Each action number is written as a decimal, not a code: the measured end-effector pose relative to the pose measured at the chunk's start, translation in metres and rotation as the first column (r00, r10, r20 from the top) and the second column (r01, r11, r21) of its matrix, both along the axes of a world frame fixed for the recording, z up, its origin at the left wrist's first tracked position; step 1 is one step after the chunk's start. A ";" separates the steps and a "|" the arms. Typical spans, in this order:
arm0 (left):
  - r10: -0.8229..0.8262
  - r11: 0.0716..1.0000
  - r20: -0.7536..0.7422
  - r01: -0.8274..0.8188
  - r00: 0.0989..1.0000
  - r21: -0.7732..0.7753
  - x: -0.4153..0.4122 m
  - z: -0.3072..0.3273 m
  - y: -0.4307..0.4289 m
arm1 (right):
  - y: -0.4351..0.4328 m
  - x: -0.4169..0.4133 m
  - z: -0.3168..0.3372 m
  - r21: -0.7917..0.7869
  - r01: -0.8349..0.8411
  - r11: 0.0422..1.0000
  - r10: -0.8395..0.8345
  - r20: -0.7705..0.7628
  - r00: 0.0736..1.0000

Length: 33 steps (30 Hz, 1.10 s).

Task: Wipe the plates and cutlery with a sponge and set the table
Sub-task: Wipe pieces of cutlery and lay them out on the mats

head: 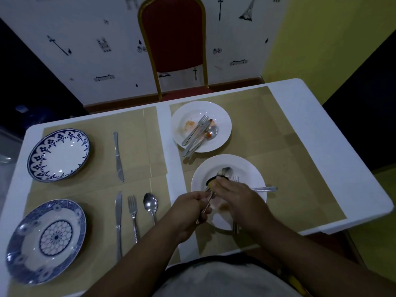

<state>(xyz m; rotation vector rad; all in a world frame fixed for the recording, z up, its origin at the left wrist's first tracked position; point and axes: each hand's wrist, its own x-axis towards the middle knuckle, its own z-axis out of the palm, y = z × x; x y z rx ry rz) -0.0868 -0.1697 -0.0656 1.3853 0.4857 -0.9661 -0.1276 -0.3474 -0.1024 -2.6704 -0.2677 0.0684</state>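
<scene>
My left hand grips the handle of a piece of cutlery over the near white plate. My right hand holds a yellow sponge with a dark side against that cutlery's upper end. A spoon and a fork lie on this plate, which carries an orange smear. Farther back, a second white plate with orange residue holds a fork, a knife and a spoon. On the left stand two blue-patterned plates, with a knife by the far one and a knife, fork and spoon by the near one.
Tan placemats cover the white table. A red chair with a gold frame stands at the far side against the patterned wall. The table's right edge drops to a yellow floor.
</scene>
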 end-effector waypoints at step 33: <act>-0.089 0.995 0.091 0.085 0.992 0.053 0.000 0.006 0.024 | -0.014 0.041 0.010 0.034 0.019 0.999 -0.020 0.028 0.999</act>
